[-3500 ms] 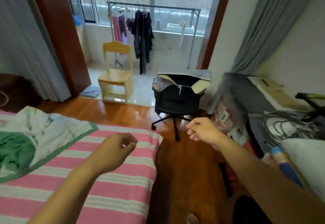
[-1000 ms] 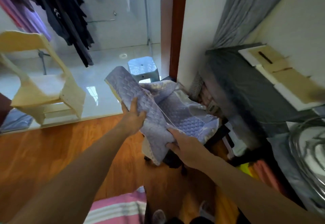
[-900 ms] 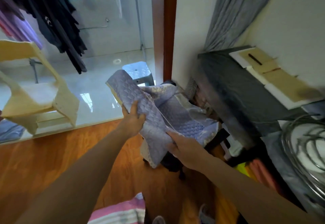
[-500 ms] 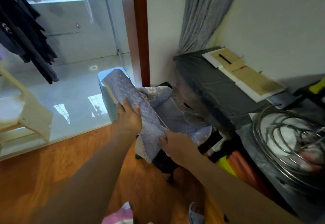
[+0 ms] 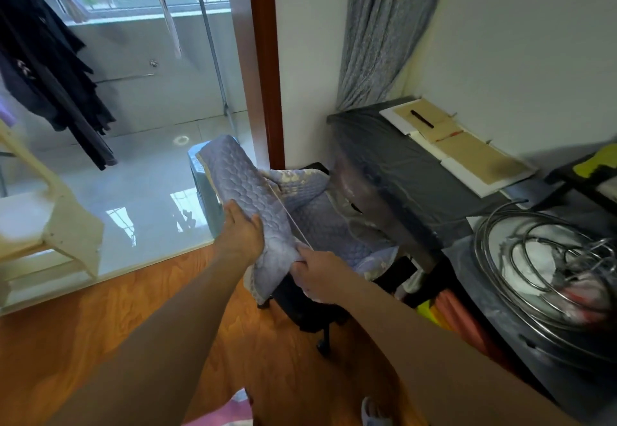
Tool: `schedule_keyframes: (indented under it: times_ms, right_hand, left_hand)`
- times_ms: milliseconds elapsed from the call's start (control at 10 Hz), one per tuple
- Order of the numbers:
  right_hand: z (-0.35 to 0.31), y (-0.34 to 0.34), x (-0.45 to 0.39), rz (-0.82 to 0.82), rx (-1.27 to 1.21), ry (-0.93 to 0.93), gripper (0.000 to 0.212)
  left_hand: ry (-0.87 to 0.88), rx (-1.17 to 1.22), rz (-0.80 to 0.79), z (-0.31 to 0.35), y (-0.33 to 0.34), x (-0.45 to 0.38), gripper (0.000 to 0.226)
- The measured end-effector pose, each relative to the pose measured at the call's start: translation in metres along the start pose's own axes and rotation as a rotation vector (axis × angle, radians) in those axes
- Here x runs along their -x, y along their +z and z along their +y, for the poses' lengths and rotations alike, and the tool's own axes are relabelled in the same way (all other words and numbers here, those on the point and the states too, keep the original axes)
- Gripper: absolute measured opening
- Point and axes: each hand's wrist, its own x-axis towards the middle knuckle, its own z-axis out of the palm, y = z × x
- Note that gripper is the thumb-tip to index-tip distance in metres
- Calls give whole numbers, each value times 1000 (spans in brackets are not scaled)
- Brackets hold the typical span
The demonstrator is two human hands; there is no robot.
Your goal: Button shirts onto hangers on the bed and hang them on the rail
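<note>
Hanging far to the left of both hands, dark garments occupy the rail. Left hand grips a quilted lavender cover on the black chair; right hand, just beside it, pinches its cord. No shirt or hanger shows near them, so fetching one seems next.

Dark garments hanging from the rail (only its upright post is visible), on the tiled balcony behind the glass, sleeves and hems drooping down, edges blurred
</note>
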Motion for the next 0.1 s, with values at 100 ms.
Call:
schedule_keyframes:
  times_ms: [100]
  right_hand:
    - [24, -25, 9, -103, 62, -5, 38]
  left_hand:
    - [-63, -82, 8, 17, -19, 12, 66]
